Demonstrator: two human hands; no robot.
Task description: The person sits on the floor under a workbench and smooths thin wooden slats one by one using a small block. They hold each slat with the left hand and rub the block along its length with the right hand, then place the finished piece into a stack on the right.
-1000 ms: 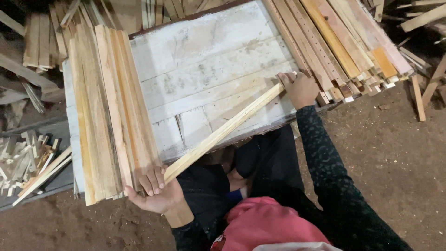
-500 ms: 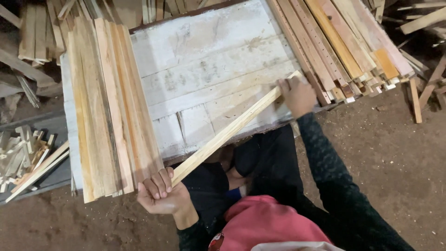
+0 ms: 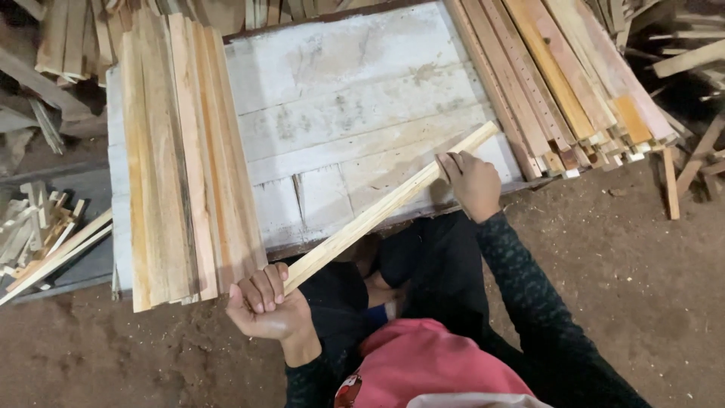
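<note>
I hold a long pale wooden slat (image 3: 377,213) at a slant over the near edge of a white plank table (image 3: 340,98). My left hand (image 3: 264,304) grips its near end, just below a stack of slats (image 3: 185,151) lying on the table's left side. My right hand (image 3: 472,181) grips the slat close to its far end, next to a second pile of slats (image 3: 559,75) on the right side of the table.
Wood offcuts (image 3: 38,234) lie in a heap on the left, beside the table. More loose sticks (image 3: 680,151) are scattered at the right. Brown dirt floor (image 3: 634,287) surrounds my legs. More boards (image 3: 68,38) lean at the far left.
The slat has shifted a little to the right and toward me, and my left hand has come away from the left stack's end, still gripping the slat.
</note>
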